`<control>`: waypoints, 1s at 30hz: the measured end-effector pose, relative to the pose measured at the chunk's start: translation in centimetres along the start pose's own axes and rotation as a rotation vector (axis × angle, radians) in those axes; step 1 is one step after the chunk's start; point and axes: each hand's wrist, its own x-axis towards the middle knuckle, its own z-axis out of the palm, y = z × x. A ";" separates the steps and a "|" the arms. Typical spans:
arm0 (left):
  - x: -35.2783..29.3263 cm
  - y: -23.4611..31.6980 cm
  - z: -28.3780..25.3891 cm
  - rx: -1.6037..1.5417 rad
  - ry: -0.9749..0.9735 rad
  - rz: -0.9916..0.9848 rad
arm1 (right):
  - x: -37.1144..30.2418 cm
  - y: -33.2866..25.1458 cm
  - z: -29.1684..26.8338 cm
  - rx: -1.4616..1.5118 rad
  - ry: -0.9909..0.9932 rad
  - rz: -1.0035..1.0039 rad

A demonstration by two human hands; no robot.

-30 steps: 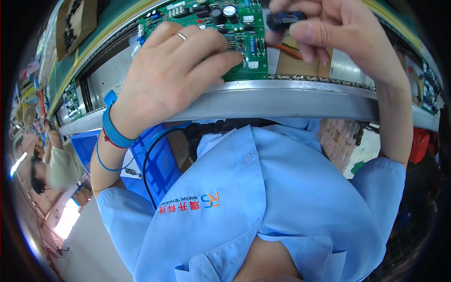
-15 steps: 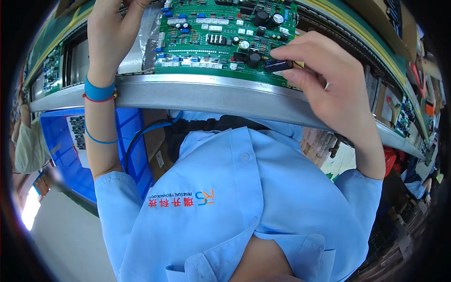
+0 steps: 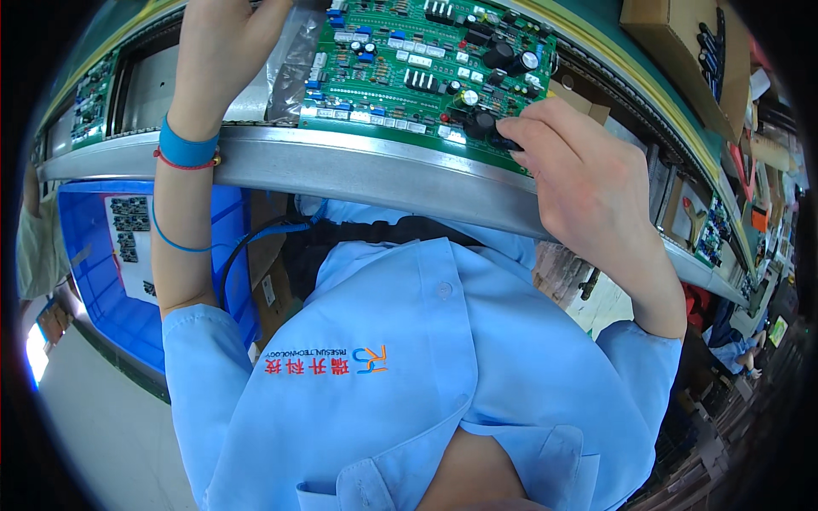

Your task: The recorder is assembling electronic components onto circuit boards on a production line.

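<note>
A large green circuit board (image 3: 366, 100) lies at the top middle, set with white connectors, blue parts and several black round capacitors. My right hand (image 3: 592, 175) is closed at the board's lower right corner, thumb and fingertips pinching a black cylindrical capacitor (image 3: 509, 144). Most of that capacitor is hidden behind the fingers, and I cannot tell whether it is seated in the board. My left hand (image 3: 223, 60) reaches up beyond the board's left side, beside a clear plastic bag (image 3: 294, 75). Its thumb stands apart, but the fingertips run out of the picture.
A grey metal rail (image 3: 366, 162) runs along the near side of the board. Below left stands a blue bin (image 3: 89, 264) holding small dark boards. Another green board (image 3: 89, 106) sits further left on the line. A cardboard box (image 3: 673, 55) with black parts stands at the upper right.
My right hand has brought the capacitor down against the board's corner, turning it so the fingers cover it. The view has shifted slightly; my left hand stays near the plastic bag.
</note>
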 end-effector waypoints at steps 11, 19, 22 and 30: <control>-7.4 -4.0 -7.9 0.258 0.200 -0.004 | -1.0 1.6 -2.3 0.177 -0.060 0.194; -32.2 -24.7 -23.9 0.696 0.318 -1.151 | 2.0 5.4 -2.7 0.239 0.030 0.172; -37.1 -32.4 -19.9 0.276 0.495 -1.523 | 3.5 3.3 -2.1 0.381 -0.044 0.260; -33.1 -39.6 -20.8 0.352 -0.026 -1.875 | 2.8 2.8 -2.9 0.341 -0.036 0.251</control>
